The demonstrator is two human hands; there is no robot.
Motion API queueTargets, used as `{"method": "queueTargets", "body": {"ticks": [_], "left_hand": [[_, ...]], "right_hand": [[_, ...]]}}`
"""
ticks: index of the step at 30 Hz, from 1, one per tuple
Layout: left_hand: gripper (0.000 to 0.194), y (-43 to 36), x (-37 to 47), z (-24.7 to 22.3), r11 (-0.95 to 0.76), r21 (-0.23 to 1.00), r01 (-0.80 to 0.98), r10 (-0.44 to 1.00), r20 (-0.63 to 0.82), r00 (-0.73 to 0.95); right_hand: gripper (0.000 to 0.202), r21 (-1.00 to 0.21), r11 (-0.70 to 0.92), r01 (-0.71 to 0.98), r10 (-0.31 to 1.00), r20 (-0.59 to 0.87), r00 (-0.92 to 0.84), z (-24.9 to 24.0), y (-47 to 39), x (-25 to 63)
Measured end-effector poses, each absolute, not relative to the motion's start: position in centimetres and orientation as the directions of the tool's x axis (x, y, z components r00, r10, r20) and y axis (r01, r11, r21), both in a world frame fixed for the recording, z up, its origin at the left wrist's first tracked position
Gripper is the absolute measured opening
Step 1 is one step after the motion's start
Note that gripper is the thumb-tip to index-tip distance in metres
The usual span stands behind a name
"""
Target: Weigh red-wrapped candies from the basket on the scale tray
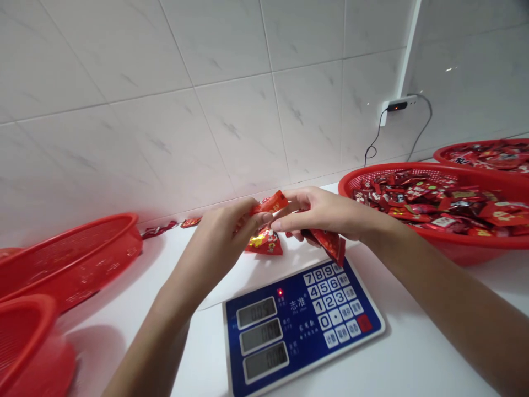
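My left hand is closed on a small red packet above the scale's white pan. Close beside it, my right hand has its fingers curled round dark red packets, which stick out below the palm. Thumb and fingertips of both hands nearly meet. Under them a red and gold packet rests on the pan. In front is the scale's blue panel with number keys and three displays; a small red light glows on it.
At the right a red basket holds many wrapped packets, with another filled basket behind. Red baskets stand at the left. Loose packets lie by the tiled wall. A cable hangs from a power strip.
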State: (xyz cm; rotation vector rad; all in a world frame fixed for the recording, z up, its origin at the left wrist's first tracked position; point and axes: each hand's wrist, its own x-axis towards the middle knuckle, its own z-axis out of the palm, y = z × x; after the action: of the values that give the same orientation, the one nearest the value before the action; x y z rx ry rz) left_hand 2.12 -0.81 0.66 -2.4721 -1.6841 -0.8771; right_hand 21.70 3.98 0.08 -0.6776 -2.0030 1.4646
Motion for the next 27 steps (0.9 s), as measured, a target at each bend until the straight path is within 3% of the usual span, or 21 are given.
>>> {"method": "queueTargets", "body": {"ticks": [4, 9, 12, 15, 20, 22, 24, 27], "left_hand": [[0.042, -0.9, 1.9, 1.0, -0.416, 0.335, 0.845, 0.887, 0.357, 0.294], [0.04, -0.9, 1.7, 1.3, -0.492, 0.441, 0.75, 0.87, 0.278, 0.407], [0.039, -0.8, 1.6, 1.2, -0.51, 0.419, 0.752, 0.86, 0.28, 0.427], [0.036, -0.7, 1.5, 0.9, -0.521, 0.33, 0.787, 0.845, 0.332, 0.42], [0.033, -0.6, 1.7, 0.2, -0.451, -0.04, 0.892, 0.695, 0.611, 0.379], [0.032, -0.6, 1.8, 0.0, -0.421, -0.114, 0.9, 0.634, 0.673, 0.382], [0.03, -0.7, 2.0, 0.0, -0.423, -0.052, 0.905, 0.64, 0.69, 0.338], [0.036, -0.4, 2.0, 0.2, -0.483, 0.304, 0.821, 0.765, 0.603, 0.227]], "right_hand": [[0.017, -0.925, 0.37, 0.088, 0.673, 0.201, -0.712, -0.1, 4.7, 21.9], [0.007, -0.929, 0.341, 0.143, 0.678, 0.137, -0.723, 0.5, 4.4, 21.9], [0.005, -0.935, 0.323, 0.148, 0.673, 0.118, -0.73, 0.5, 4.4, 21.9], [0.008, -0.944, 0.303, 0.132, 0.669, 0.113, -0.734, 0.1, 5.0, 22.2], [0.024, -0.974, 0.222, 0.034, 0.681, 0.13, -0.72, -0.3, 5.8, 23.0], [0.029, -0.98, 0.197, 0.006, 0.696, 0.136, -0.705, -0.1, 5.7, 22.9], [0.021, -0.982, 0.186, -0.02, 0.732, 0.152, -0.664, 0.1, 5.4, 22.6], [0.011, -0.979, 0.191, -0.067, 0.79, 0.194, -0.582, 0.2, 4.8, 22.0]]}}
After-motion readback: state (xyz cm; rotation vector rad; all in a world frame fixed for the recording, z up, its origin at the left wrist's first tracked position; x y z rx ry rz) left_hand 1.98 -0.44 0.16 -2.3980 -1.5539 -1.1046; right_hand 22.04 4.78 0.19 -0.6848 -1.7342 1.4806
